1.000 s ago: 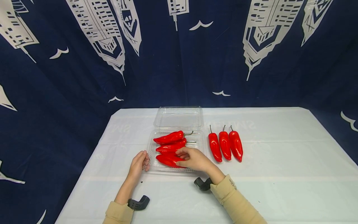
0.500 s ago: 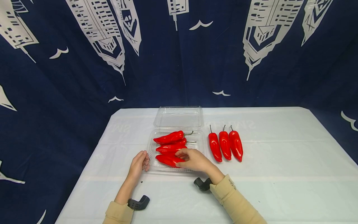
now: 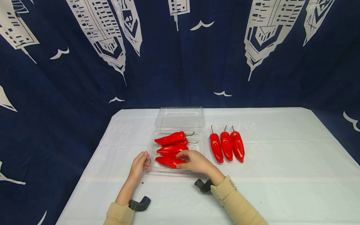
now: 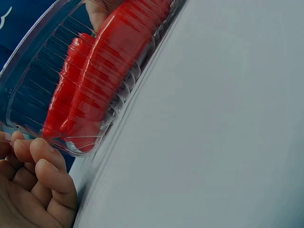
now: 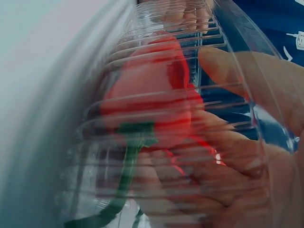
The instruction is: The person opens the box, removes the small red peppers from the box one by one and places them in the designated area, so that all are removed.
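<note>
A clear plastic clamshell container [image 3: 201,147] lies open on the table with several red chili peppers in it, tips pointing left. My right hand [image 3: 194,161] reaches into it and grips the stem end of the front pepper [image 3: 166,161], thumb on the near side and fingers on the far side. In the right wrist view that pepper [image 5: 147,95] shows through the ribbed wall, its green stem hanging free. My left hand [image 3: 139,164] holds the container's left edge. Its curled fingers [image 4: 50,175] sit at the front left corner in the left wrist view.
To the right of the container, three red peppers [image 3: 226,146] lie side by side, stems away from me. The transparent lid [image 3: 180,118] is folded back behind the base. A dark blue printed cloth [image 3: 180,68] hangs behind the white-covered table [image 3: 281,175].
The front pepper has shifted slightly left and toward me with my right hand. My left hand has stayed at the container's edge.
</note>
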A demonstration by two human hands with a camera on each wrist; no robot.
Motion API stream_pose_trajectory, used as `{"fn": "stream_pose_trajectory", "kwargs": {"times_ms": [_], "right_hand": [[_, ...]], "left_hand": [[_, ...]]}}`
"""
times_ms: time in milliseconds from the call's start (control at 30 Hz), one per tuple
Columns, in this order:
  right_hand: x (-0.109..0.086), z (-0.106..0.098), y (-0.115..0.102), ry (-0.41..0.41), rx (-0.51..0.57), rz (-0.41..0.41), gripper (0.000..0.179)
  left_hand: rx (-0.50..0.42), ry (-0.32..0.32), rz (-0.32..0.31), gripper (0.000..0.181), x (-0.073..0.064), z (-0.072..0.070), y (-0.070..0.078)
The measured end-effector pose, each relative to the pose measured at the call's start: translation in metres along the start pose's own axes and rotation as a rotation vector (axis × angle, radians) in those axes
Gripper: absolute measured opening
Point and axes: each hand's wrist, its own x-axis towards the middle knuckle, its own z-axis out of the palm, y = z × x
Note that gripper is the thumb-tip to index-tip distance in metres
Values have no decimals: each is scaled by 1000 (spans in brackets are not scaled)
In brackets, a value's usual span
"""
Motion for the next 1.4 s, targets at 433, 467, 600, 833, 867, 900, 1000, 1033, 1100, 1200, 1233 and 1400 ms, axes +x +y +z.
{"fn": "stream_pose_trajectory", "kwargs": {"times_ms": [433, 467, 600, 833, 867, 900, 1000, 1033, 1100, 1200, 1233, 1400], "right_hand": [[0, -3, 1, -7, 28, -23, 34], [0, -3, 1, -7, 28, -24, 33], [0, -2, 1, -10, 37, -31, 33], [-1, -3, 3, -21, 71, -40, 34], [-1, -3, 3, -24, 77, -42, 34], [-1, -3, 3, -26, 84, -45, 34], [-1, -4, 4, -32, 109, -55, 36], [-1, -4, 4, -32, 116, -58, 36], [-1, -5, 4, -32, 127, -65, 36], [-1, -6, 4, -30, 139, -77, 37], [-1, -6, 4, -30, 140, -81, 37], [-1, -8, 4, -38, 161, -85, 37]], "left_hand": [[-8, -14, 18, 26, -1, -1, -1], [-6, -14, 15, 26, -1, -1, -1], [-5, -6, 6, 26, 0, 0, -1], [-26, 7, -6, 28, 10, -6, -20], [-25, 10, -5, 28, 11, -7, -22], [-23, 12, -4, 28, 11, -7, -24], [-12, 16, 4, 29, 12, -7, -26], [-12, 17, 4, 29, 12, -7, -26], [-15, 15, -2, 28, 12, -7, -25], [-22, 8, -11, 27, 11, -6, -21], [-20, 4, -7, 27, 9, -5, -18], [17, -6, 11, 28, 1, -1, -3]]}}
